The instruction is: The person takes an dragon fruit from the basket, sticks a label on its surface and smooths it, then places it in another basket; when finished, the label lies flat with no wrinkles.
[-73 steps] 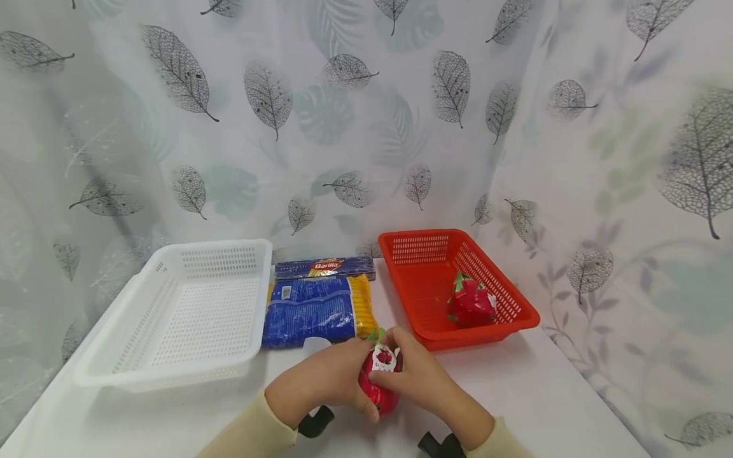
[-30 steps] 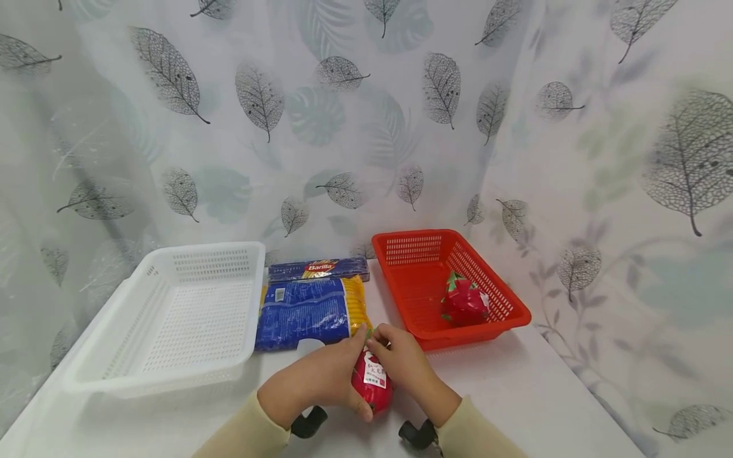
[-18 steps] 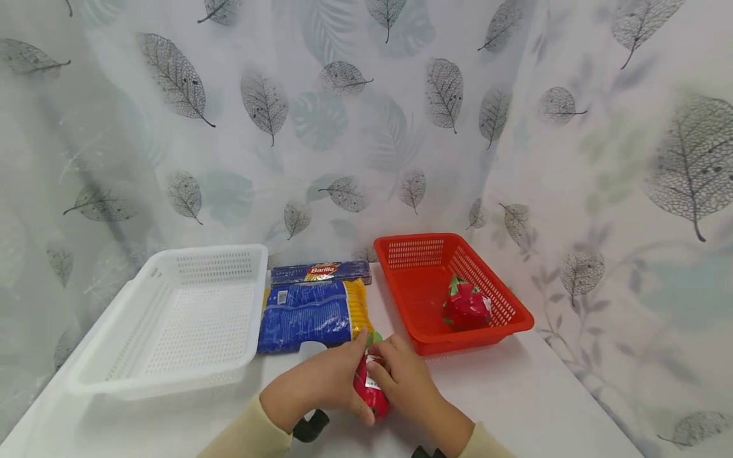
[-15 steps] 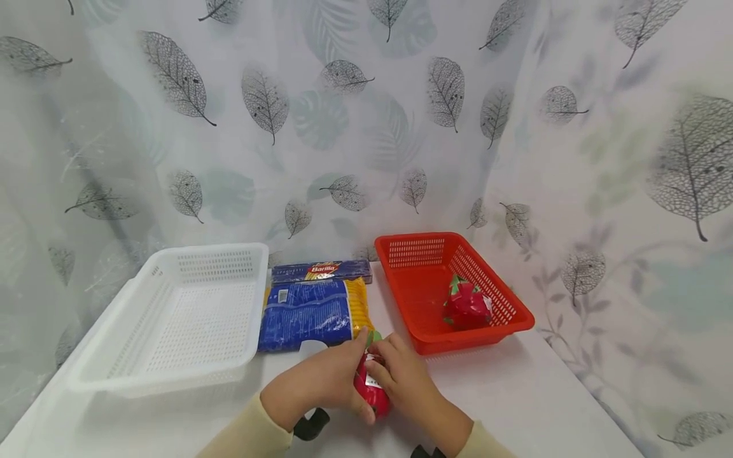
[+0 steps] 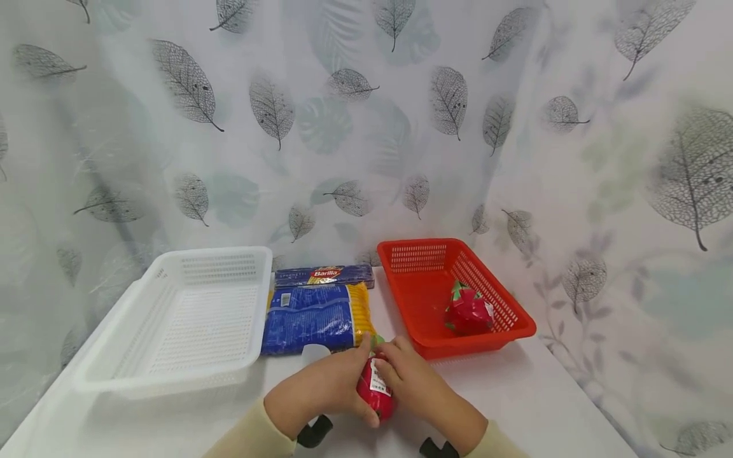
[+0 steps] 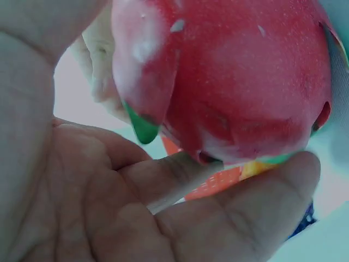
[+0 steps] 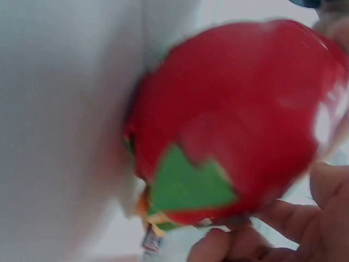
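In the head view a red dragon fruit (image 5: 375,406) with green tips and a white label (image 5: 379,380) lies between my two hands at the table's front middle. My left hand (image 5: 321,385) holds its left side, the thumb low along the fruit and the fingers toward its top. My right hand (image 5: 417,385) has curled fingers at the upper right, beside the label. Close up in the left wrist view, the fruit's skin (image 6: 240,76) sits above the left fingers (image 6: 240,218). The right wrist view has right fingertips (image 7: 218,243) near a green flap (image 7: 188,183).
A red basket (image 5: 412,305) at the right bears another dragon fruit (image 5: 471,312). A white basket (image 5: 260,305) stands at the left. Between them lie a blue-and-yellow pasta bag (image 5: 312,318) and a Barilla spaghetti box (image 5: 349,275). A white rounded thing (image 5: 316,350) shows behind my left hand.
Over these frames the dragon fruit has turned, and its label now shows flatter with printed text. My right thumb has moved off part of the label. My left hand keeps its hold.
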